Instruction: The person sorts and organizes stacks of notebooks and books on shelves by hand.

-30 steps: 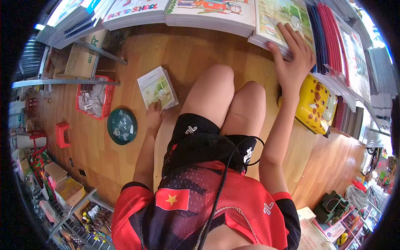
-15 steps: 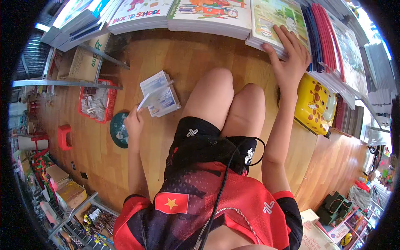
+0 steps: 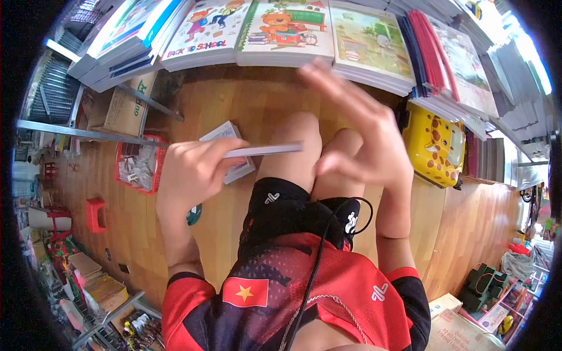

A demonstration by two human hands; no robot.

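Observation:
My left hand [image 3: 202, 167] grips one end of a thin white book [image 3: 266, 150], seen edge-on above my thighs. To the right of the book's free end, my right hand [image 3: 369, 137] is raised with fingers spread and slightly blurred, holding nothing. A small stack of white booklets [image 3: 237, 171] lies on the floor, partly hidden behind my left hand. Ahead, stacks of picture-covered books line the shelf: one with a bear [image 3: 287, 29], one marked "BACK TO SCHOOL" [image 3: 202, 35] and a green one [image 3: 372, 44].
A red basket [image 3: 157, 181] of small packets stands on the wooden floor [image 3: 219, 88] at left, near a red stool [image 3: 95, 214]. To the right is a yellow giraffe-patterned case [image 3: 436, 146]. A cardboard box [image 3: 126, 111] sits under the left shelf.
My left hand has lifted the thin book from beside the floor stack to above my thighs. My right hand has left the green book stack and moved left and nearer to me.

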